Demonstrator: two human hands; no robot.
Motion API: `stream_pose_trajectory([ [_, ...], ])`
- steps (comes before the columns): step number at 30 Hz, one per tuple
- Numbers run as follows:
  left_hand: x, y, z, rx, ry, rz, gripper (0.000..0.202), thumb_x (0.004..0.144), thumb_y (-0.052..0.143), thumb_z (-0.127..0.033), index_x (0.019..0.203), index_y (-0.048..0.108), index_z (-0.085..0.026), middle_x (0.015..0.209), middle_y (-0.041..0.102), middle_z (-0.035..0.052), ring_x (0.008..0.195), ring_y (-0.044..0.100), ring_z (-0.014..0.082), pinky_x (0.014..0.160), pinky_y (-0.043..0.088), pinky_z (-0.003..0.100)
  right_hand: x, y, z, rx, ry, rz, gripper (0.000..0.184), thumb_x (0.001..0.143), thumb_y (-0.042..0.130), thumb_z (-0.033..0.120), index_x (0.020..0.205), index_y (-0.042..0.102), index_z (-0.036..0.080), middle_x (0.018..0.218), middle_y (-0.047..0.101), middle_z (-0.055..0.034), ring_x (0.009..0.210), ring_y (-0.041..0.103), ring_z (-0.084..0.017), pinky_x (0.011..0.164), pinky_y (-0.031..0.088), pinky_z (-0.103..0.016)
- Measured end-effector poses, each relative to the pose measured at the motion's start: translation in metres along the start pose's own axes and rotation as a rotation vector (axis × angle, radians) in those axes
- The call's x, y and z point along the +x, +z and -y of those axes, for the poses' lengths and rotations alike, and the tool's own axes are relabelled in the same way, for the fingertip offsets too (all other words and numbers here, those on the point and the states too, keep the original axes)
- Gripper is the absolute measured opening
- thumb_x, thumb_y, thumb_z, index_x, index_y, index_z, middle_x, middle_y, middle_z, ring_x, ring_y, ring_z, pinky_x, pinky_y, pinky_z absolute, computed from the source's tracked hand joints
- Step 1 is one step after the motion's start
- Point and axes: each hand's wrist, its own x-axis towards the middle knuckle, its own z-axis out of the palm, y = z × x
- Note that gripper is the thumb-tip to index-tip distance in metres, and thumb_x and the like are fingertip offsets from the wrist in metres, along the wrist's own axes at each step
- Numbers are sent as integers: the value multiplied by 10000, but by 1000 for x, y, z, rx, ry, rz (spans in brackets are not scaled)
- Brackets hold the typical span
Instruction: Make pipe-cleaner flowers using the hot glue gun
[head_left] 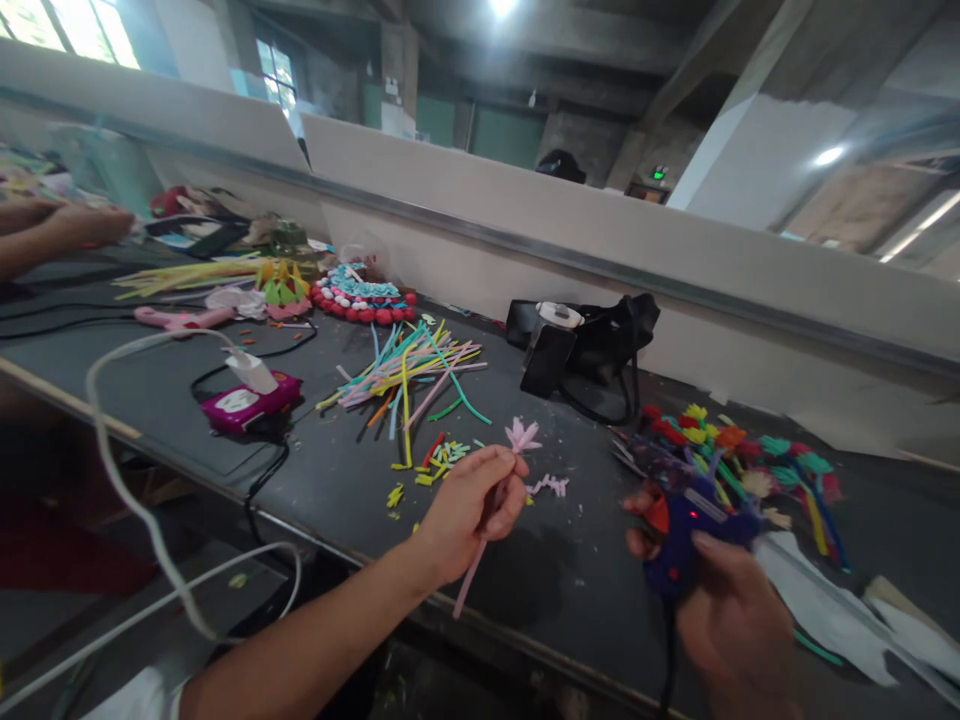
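My left hand (480, 498) pinches a pink pipe-cleaner flower (523, 434) just under its petals, and the pink stem hangs down below the fist. Over the right side of the table my right hand (727, 610) grips a dark blue glue gun (697, 530) with an orange trigger and a small red light. Its nozzle points up and to the left, toward a blurred pile of finished pipe-cleaner flowers (690, 425). Beneath the left hand lie short yellow and pale green cut pieces (448, 452) and curled lilac pieces (551, 486).
Loose pipe cleaners (412, 370) lie mid-table. Left are a purple power strip (251, 405) with a white plug, trailing cables and a pink glue gun (184, 318). A black bag (615, 350) stands by the partition (600, 230). Another person's hands (75, 225) are far left.
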Motion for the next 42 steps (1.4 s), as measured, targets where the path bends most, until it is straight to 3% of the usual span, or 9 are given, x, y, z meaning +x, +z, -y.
stream_pose_trajectory([
  [4, 0, 2, 4, 96, 49, -69, 167, 881, 548, -305, 798, 566, -161, 468, 516, -48, 329, 303, 44, 348, 160, 179, -19, 14, -6, -185, -40, 50, 219, 812, 636, 376, 890, 687, 179, 812, 700, -65, 635, 634, -181, 534, 499, -302],
  [8, 0, 1, 6, 159, 55, -102, 171, 877, 551, -321, 813, 565, -163, 505, 533, -45, 343, 314, 44, 348, 156, 183, -37, 20, -7, -552, -217, 45, 357, 844, 588, 533, 844, 700, 195, 714, 668, -37, 630, 608, -169, 594, 499, -286],
  [12, -1, 2, 7, 211, 58, -107, 187, 882, 547, -344, 825, 558, -166, 525, 536, -44, 363, 314, 43, 357, 170, 178, -41, 25, -4, -718, -405, 102, 430, 851, 514, 636, 808, 649, 230, 719, 654, -15, 631, 604, -164, 583, 489, -259],
  [20, -4, 6, 7, 306, 53, -76, 196, 892, 531, -357, 830, 539, -171, 536, 526, -52, 380, 297, 37, 371, 190, 163, -29, 19, -8, -895, -684, 292, 287, 940, 464, 484, 853, 573, 234, 724, 610, 13, 627, 621, -138, 554, 485, -220],
  [30, -4, 8, 9, 336, 44, -66, 211, 866, 555, -384, 824, 537, -178, 522, 527, -50, 390, 317, 51, 377, 194, 175, -33, 25, -7, -875, -690, 245, 262, 923, 490, 485, 897, 580, 240, 702, 599, 8, 585, 587, -160, 521, 445, -257],
  [36, -5, 9, 9, 359, 43, -62, 207, 872, 544, -381, 826, 531, -180, 515, 520, -52, 396, 316, 56, 379, 201, 176, -33, 21, -9, -934, -770, 215, 239, 929, 490, 462, 942, 577, 240, 741, 615, -9, 632, 601, -180, 568, 459, -279],
  [42, -5, 9, 9, 383, 54, -52, 214, 879, 532, -386, 835, 536, -176, 515, 528, -51, 391, 316, 55, 383, 209, 176, -33, 24, -9, -912, -747, 243, 233, 940, 465, 466, 890, 550, 255, 693, 568, 6, 594, 571, -170, 532, 441, -268],
])
